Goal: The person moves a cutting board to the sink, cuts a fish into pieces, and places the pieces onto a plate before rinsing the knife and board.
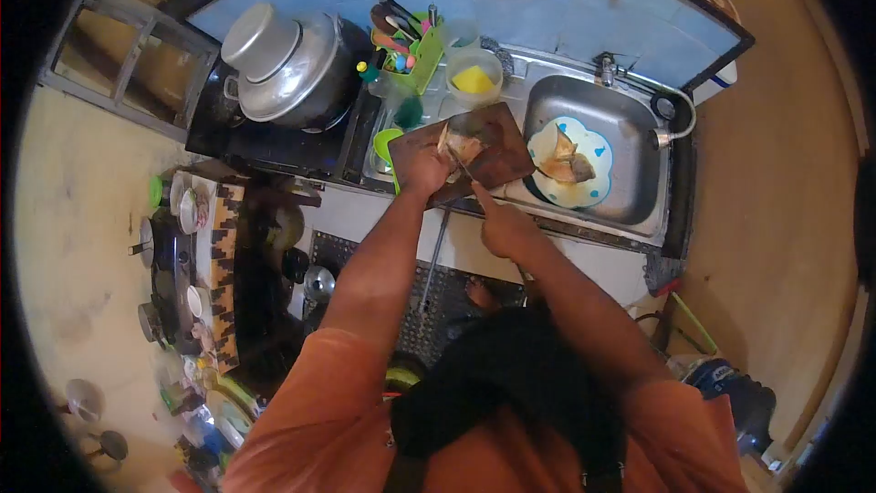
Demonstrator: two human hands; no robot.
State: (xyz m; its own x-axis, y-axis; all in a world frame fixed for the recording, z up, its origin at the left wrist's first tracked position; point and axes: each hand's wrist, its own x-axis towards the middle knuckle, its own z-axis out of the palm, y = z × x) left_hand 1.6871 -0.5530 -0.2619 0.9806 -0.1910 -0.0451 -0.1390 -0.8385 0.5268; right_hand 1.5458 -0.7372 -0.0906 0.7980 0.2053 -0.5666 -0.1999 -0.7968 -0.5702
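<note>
Knife (462, 166) clenched in right hand (507, 226), index finger stretched along it toward the blade, blade at pale food piece (467, 142). Food piece lies on dark cutting board (513, 153), upper middle part. Left hand (424, 169) over board's left side, fingers at the food piece; can't tell if they pinch it or only press. Board sits tilted in view, just left of sink basin (643, 173). Scalloped bowl (597, 142) with blue marks inside basin, holding brownish pieces (566, 165). Behind board: tub (494, 68) with yellow sponge (473, 80), green caddy (426, 76) of utensils. Large lidded pot (301, 87) farther left, on stove.
</note>
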